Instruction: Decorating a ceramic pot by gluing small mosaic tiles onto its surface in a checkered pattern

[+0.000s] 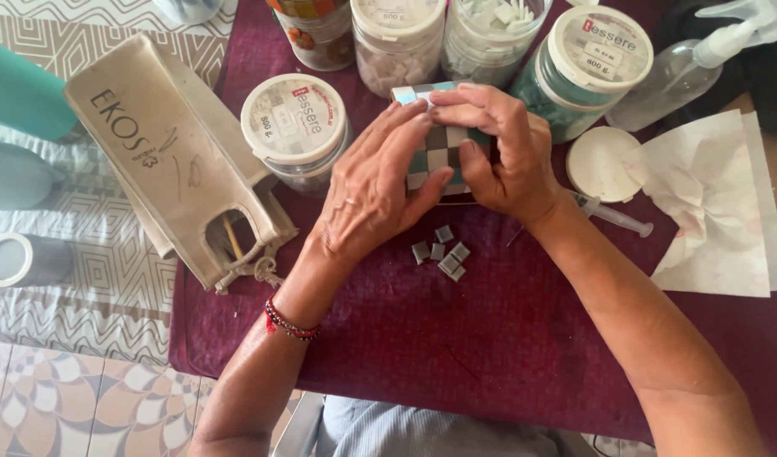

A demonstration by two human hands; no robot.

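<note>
Holding a small mosaic-covered block [439, 152] w/ both hands, we see it at the centre of the dark red cloth [490, 338], just in front of a row of jars. Our left hand [371, 190] wraps its near side, fingers curled over the top, thumb pressed on the checkered grey, white & teal face. Our right hand [503, 148] grasps the far side & top, thumb also on that face. A red bead bracelet [289, 324] sits on the left wrist. Just below the block, a few loose grey tiles [443, 252] lie on the cloth, apart from both hands. A white-lidded jar [294, 127] stands left of the hands, a teal-filled jar [585, 63] at right. Near the right wrist: a syringe [615, 217], a round white lid [598, 163] & white paper [714, 203]. A beige pouch [173, 156] lies at left.
</note>
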